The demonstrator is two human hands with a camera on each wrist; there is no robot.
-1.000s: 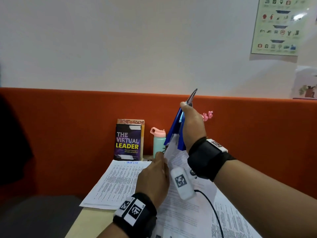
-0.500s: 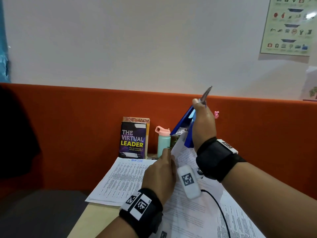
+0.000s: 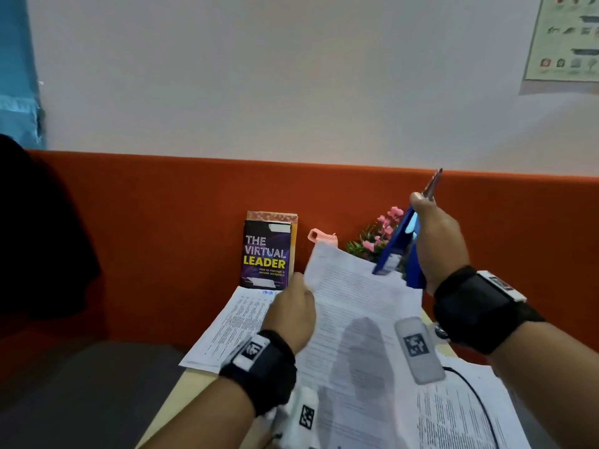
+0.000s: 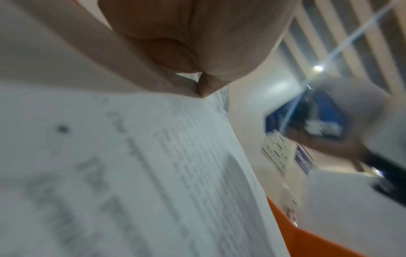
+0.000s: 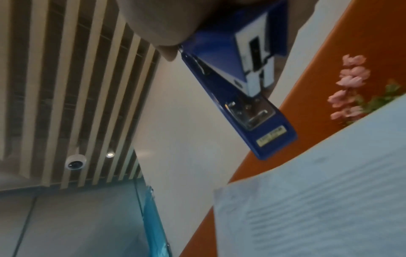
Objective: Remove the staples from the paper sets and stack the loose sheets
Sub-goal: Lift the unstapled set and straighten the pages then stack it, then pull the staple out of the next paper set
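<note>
My left hand (image 3: 293,307) pinches the left edge of a printed paper set (image 3: 353,306) and holds it raised and tilted above the desk; the left wrist view shows a fingertip (image 4: 206,89) on the paper set (image 4: 153,165). My right hand (image 3: 437,241) grips a blue stapler (image 3: 397,251), held upright with its metal tail pointing up. The stapler (image 5: 239,93) hangs open just above the top right corner of the paper set (image 5: 318,200), apart from it.
A sheet of loose printed paper (image 3: 233,322) lies on the desk at the left, more sheets (image 3: 453,413) at the right. A book (image 3: 267,252), a pink-capped bottle (image 3: 321,236) and pink flowers (image 3: 377,236) stand against the orange partition (image 3: 162,222). A black cable (image 3: 479,400) crosses the right sheets.
The paper set has swung up and spread flat towards me in my left hand. My right hand with the stapler has moved right, away from the paper's corner.
</note>
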